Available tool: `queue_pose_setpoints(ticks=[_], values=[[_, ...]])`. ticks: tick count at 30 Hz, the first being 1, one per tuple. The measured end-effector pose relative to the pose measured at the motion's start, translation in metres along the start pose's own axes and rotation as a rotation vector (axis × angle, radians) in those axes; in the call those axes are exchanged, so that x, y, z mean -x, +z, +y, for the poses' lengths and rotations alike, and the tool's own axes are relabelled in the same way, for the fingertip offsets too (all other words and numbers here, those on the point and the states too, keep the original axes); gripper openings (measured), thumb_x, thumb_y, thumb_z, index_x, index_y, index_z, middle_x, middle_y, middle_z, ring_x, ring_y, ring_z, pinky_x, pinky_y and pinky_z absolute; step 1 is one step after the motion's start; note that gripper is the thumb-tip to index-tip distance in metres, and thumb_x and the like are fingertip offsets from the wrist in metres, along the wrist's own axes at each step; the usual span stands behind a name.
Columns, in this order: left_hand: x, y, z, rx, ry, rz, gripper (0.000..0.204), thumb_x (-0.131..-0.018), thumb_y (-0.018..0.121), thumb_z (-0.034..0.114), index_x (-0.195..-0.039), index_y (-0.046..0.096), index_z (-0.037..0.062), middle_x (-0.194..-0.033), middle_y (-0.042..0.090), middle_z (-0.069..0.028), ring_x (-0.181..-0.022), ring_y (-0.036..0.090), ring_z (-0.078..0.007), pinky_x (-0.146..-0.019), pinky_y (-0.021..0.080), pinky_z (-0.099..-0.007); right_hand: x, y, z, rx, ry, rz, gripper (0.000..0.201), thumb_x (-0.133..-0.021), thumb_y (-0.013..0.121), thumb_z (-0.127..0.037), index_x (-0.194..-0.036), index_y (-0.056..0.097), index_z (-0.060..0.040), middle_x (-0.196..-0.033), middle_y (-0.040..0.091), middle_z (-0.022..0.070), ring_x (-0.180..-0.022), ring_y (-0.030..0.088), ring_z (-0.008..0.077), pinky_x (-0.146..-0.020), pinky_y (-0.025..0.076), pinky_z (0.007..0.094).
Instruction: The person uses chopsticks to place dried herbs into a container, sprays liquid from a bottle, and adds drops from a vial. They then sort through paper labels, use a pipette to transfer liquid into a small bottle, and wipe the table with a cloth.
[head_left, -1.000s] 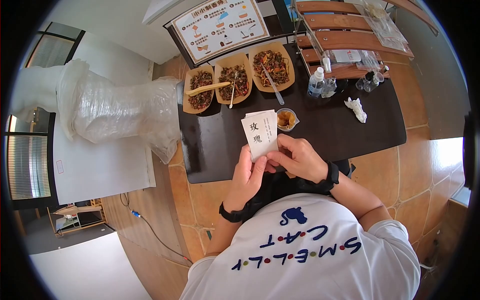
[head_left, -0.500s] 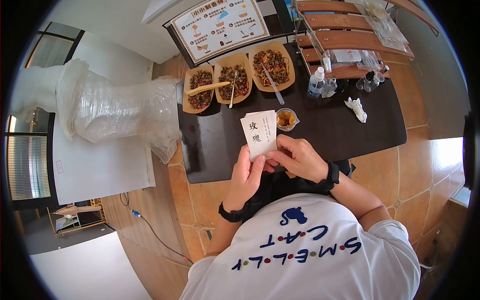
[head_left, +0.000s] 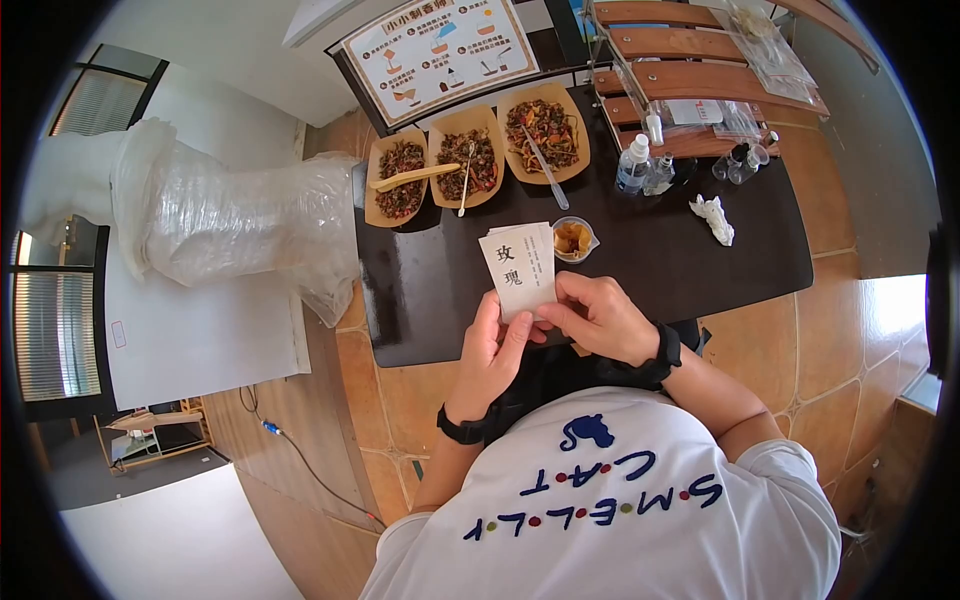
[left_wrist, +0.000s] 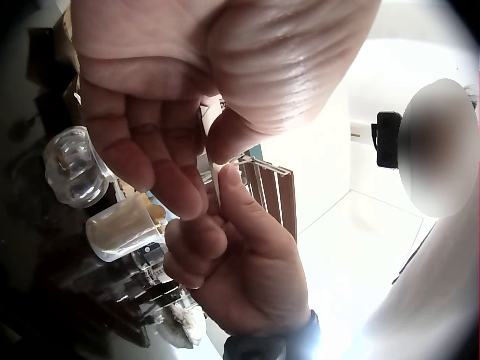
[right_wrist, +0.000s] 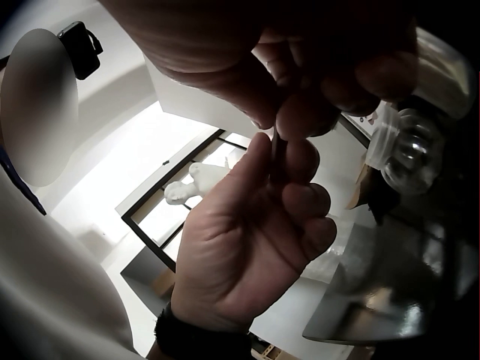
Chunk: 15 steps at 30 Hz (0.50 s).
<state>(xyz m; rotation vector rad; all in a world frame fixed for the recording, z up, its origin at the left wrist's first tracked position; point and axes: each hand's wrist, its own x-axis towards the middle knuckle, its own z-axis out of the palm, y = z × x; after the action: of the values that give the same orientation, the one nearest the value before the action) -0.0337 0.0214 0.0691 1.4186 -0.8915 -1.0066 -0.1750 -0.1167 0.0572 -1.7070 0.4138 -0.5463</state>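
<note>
In the head view a small stack of white cards (head_left: 522, 272), the top one printed with two large black characters and finer lines, is held up over the near edge of the dark table. My left hand (head_left: 488, 355) pinches its lower left part, thumb on the front and fingers behind. With thumb and fingers my right hand (head_left: 607, 322) pinches the lower right corner. Both wrist views show the cards edge-on, a thin strip between the fingertips of the two hands. Just beyond the right hand stands a clear plastic cup (head_left: 573, 238) with orange-brown dried pieces inside.
Three paper trays (head_left: 467, 158) of dried plant mix line the back, with a wooden tong-like tool (head_left: 415, 178) and a plastic dropper (head_left: 545, 155) across them. Spray bottles (head_left: 632, 165), crumpled tissue (head_left: 712, 220) and a slatted wooden rack (head_left: 700, 80) are right. An instruction sign (head_left: 440, 55) stands behind.
The cards have shifted very slightly, their top edge dipping a little toward the person. Both hands keep the same hold, and the things on the table have not moved.
</note>
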Motion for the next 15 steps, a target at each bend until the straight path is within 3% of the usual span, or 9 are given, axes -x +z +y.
queue_pose_setpoints(ticks=[4,15], values=[[0.0004,-0.0006,-0.0003,0.001,-0.008,-0.005,0.029,-0.107,0.053,0.016,-0.13,0.048,-0.0012,-0.115,0.067,-0.0113,-0.095,0.068,-0.0149,-0.083,0.057,-0.0283,0.0008,-0.0017,-0.0027,-0.07,0.013,-0.023,0.025,-0.094,0.072,-0.017,-0.082,0.057,-0.0007,-0.064,0.056,0.0119,-0.052,0.051,0.0201,-0.051,0.043,0.0324],[-0.0005,-0.002,-0.0016,-0.017,0.002,-0.005,0.028,-0.107,0.053,0.016,-0.129,0.048,-0.0007,-0.114,0.067,-0.0107,-0.096,0.068,-0.0152,-0.083,0.057,-0.0284,-0.001,-0.0005,0.0,-0.072,0.013,-0.019,0.023,-0.094,0.072,-0.016,-0.083,0.058,-0.0004,-0.065,0.058,0.012,-0.054,0.051,0.0184,-0.053,0.044,0.0315]])
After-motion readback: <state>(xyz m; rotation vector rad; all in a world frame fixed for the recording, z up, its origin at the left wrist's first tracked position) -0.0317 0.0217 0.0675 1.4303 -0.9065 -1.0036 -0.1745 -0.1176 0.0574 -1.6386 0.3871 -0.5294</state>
